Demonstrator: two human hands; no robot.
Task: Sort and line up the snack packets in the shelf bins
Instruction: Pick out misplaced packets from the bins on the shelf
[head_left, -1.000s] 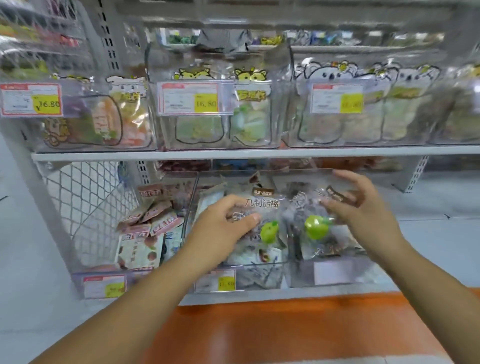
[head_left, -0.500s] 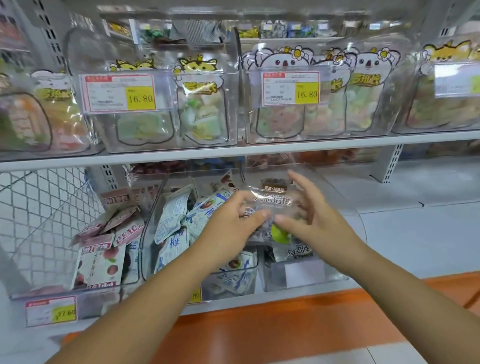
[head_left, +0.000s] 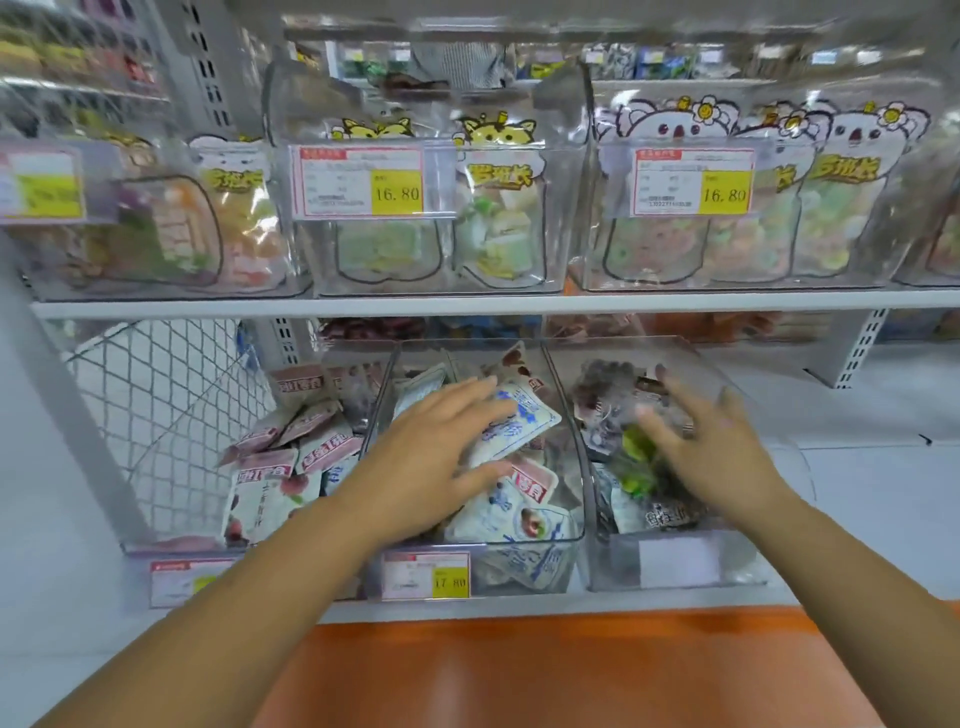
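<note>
Three clear bins stand on the lower shelf. My left hand (head_left: 436, 457) reaches into the middle bin (head_left: 580, 499), fingers straight over a white-and-blue packet (head_left: 524, 423), thumb beneath its edge. Several more white-and-blue packets lie jumbled below it. My right hand (head_left: 711, 441) hovers with spread fingers over the right bin (head_left: 675, 564), just above clear packets with green plums (head_left: 636, 457); it is blurred and holds nothing. The left bin (head_left: 171, 548) holds tilted pink packets (head_left: 317, 447).
The upper shelf (head_left: 467, 304) carries clear bins of animal-shaped candy pouches (head_left: 498, 208) with 16.80 price tags. A wire mesh panel (head_left: 156, 415) closes the left side. An orange base strip (head_left: 519, 665) runs below the lower shelf.
Both hands held one clear green-plum packet together in front of the bins. Now they have parted: the packet lies in the right bin, and my left hand has moved onto the middle bin's packets.
</note>
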